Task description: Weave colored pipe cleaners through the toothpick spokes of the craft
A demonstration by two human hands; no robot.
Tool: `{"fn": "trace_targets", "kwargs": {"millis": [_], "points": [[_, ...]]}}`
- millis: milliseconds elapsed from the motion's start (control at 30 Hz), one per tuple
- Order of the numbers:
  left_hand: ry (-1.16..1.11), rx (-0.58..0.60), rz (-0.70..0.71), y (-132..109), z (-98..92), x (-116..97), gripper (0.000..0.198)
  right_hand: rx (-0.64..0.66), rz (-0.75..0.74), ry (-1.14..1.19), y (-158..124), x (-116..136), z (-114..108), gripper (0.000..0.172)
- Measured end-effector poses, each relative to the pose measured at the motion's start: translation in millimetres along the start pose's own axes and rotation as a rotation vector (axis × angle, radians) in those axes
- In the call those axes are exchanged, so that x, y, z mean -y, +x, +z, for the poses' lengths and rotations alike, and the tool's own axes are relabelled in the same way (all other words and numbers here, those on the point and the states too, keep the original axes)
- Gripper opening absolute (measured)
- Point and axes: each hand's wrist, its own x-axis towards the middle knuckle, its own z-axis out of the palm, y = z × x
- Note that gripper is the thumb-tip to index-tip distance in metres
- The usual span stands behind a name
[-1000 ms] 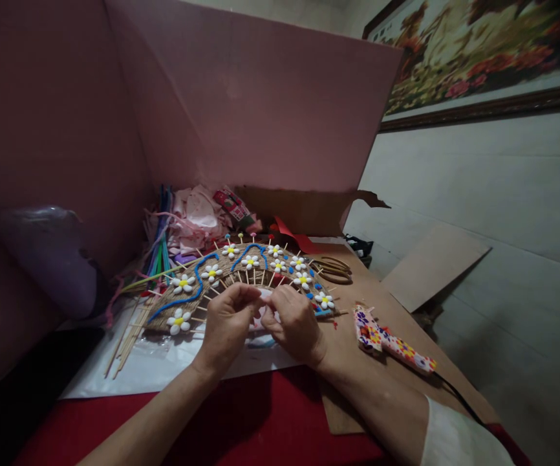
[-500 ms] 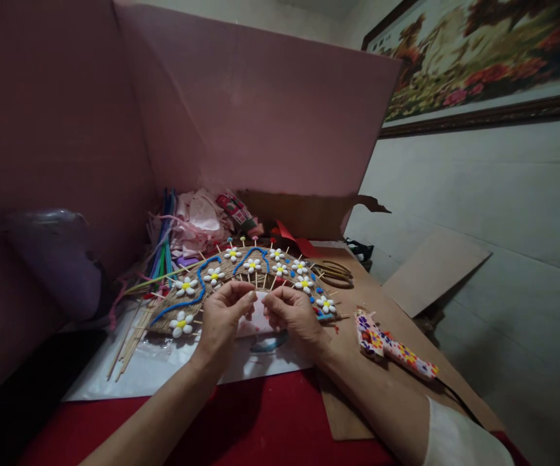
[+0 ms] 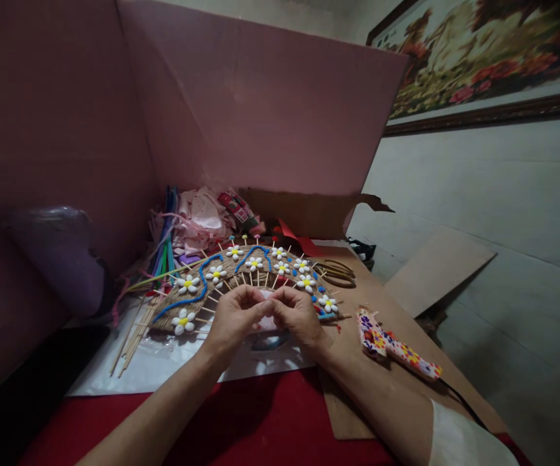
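My left hand [image 3: 237, 318] and my right hand [image 3: 295, 316] meet in the middle, fingertips pinched together and touching. What lies between them, if anything, is too small or hidden to make out. Just behind them stands a twine-wrapped arch [image 3: 193, 292] with thin sticks poking out along both edges. White daisy shapes with yellow centres, such as one daisy [image 3: 183, 321], and blue wavy strips decorate it. Under my fingers shows a pale pink patterned piece [image 3: 266, 323], partly covered by my hands.
Scissors [image 3: 337, 273] lie right of the arch on brown cardboard. A flower-patterned glue gun [image 3: 396, 349] with a cord rests at the right. Loose wooden sticks [image 3: 132, 340] lie left on a white sheet [image 3: 96, 375]. Pink material [image 3: 200, 223] and pipe cleaners [image 3: 166, 243] pile up behind.
My hands have come together; the small gap between their fingertips has closed. The view has shifted slightly, while the arch and tools stay where they were.
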Motion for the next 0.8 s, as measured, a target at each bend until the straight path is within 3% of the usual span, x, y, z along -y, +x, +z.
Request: {"fn": "trace_targets", "kwargs": {"millis": [233, 467, 567, 700, 800], "points": [[0.134, -0.010, 0.049, 4.1, -1.3, 4.7, 0.027, 0.001, -0.199, -0.250, -2.3, 1.3, -5.0, 0.012], [0.208, -0.014, 0.079, 3.6, -4.2, 9.5, 0.021, 0.031, -0.277, -0.397, -6.7, 4.3, -5.6, 0.006], [0.170, 0.062, 0.049, 3.8, -6.1, 7.3, 0.024, 0.082, -0.234, -0.311, -6.4, 5.8, -4.7, 0.005], [0.000, 0.181, -0.095, 2.1, -5.0, 0.6, 0.030, 0.133, -0.051, -0.087, -2.0, 5.8, -5.5, 0.019], [-0.208, 0.179, -0.206, 0.3, -1.2, -2.3, 0.032, 0.131, 0.047, 0.022, 0.1, 5.2, -5.7, 0.025]]}}
